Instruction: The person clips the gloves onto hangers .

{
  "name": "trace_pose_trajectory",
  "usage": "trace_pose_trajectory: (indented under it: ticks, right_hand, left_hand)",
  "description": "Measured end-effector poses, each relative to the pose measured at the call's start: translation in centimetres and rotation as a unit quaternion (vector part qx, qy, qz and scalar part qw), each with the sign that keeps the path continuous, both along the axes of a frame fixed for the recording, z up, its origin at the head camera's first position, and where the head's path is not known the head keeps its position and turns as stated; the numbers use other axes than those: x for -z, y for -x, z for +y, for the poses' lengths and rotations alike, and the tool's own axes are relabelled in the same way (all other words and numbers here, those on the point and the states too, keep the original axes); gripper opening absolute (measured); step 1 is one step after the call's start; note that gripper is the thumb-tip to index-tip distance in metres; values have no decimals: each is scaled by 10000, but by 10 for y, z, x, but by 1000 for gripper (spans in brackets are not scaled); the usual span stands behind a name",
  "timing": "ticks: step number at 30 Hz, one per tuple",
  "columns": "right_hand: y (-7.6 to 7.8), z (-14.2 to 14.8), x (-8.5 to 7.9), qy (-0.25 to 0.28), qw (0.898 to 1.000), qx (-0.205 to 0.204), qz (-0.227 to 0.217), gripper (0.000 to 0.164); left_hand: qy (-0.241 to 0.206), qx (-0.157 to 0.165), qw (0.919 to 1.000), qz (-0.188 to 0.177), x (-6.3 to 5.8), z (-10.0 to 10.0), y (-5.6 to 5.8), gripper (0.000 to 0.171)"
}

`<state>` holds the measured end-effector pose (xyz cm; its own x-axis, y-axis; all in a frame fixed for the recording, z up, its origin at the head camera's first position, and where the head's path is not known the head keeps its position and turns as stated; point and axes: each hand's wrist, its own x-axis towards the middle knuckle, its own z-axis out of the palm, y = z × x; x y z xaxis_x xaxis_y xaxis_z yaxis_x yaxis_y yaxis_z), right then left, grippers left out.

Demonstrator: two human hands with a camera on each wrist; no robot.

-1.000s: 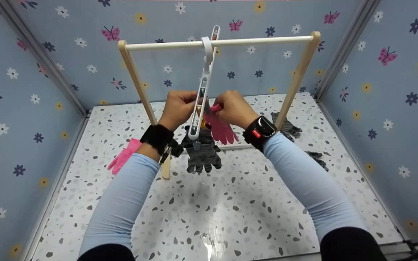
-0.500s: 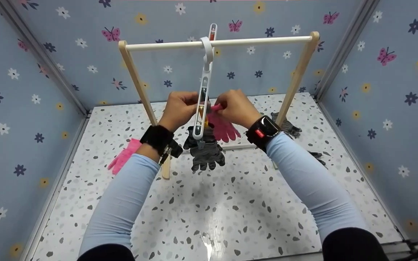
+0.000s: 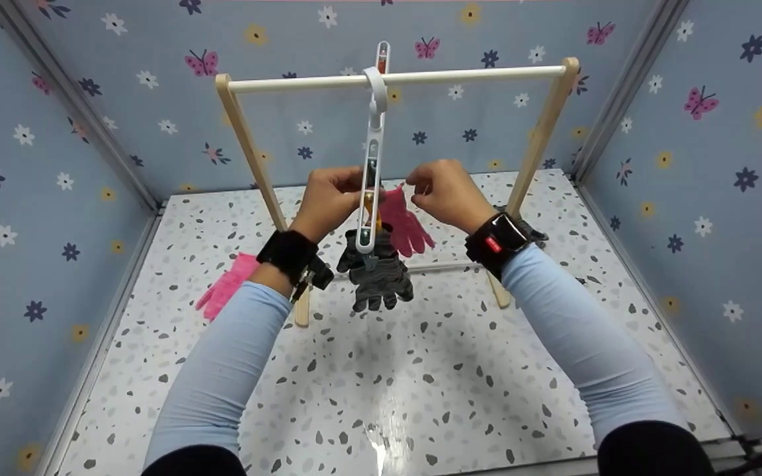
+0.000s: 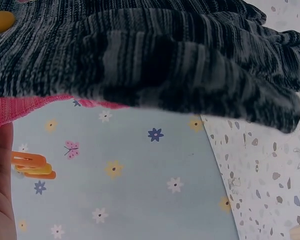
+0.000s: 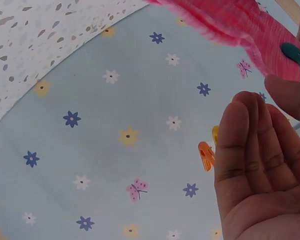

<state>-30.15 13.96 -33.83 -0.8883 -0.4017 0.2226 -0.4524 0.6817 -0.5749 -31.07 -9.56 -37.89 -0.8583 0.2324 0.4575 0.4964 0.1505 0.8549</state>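
Observation:
My left hand (image 3: pixel 328 198) is raised at the near half of a white clip hanger (image 3: pixel 373 142), thumb and index finger pinching a dark green clothespin (image 5: pixel 295 54). That clothespin bites the cuff of a pink knit glove (image 3: pixel 402 221), which dangles fingers down behind the hanger. Just right of the glove is my right hand (image 3: pixel 447 192), apart from it. In the right wrist view its fingers are extended, nothing between them and the thumb. A grey-black striped glove (image 3: pixel 381 281) hangs from the hanger's near end and covers the top of the left wrist view.
The hanger hooks over the white rod (image 3: pixel 473 75) of a wooden-legged rack. Another pink glove (image 3: pixel 230 284) lies on the speckled floor at left. Grey glove fingers (image 3: pixel 534 231) show past my right wrist. Orange and yellow clothespins (image 5: pixel 206 155) hang farther along the hanger.
My right hand has let go of the pink glove and moved right, away from it. The hanger has swung slightly, its near end rightward. My left hand stays in place.

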Motion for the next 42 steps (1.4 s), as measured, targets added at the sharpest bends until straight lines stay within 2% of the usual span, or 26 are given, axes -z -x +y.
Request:
trace_pose_trajectory:
  ticks: [5,9,19,24,30,37,42]
  right_hand:
    - [-10,5,-7,380,9990,192,128,26]
    - [-20,5,-13,610,9976,226,242,23]
    - [-49,-2,-28,693,9951,130,699,22]
    - [-62,-11,-31,727,9935,65,868,24]
    - [-70,-22,-30,432,9934,15,1062,28]
    - [-79,-34,-33,10,9971,134,749,40]
    - [-79,-35,-33,-228,9974,238,647,44]
  left_hand:
    - [-205,-7,9998,-15,2,2,0,16]
    - [-201,-60,9998,11,2,3,0,19]
    - [-128,-98,9996,-229,-2,10,-2,22]
    - [88,12,9999,-126,-3,11,-1,24]
    - [320,21,9994,137,1,12,1,24]
    - [580,11,9977,341,3,12,-2,28]
    - [730,237,9964,356,6,7,-5,32]
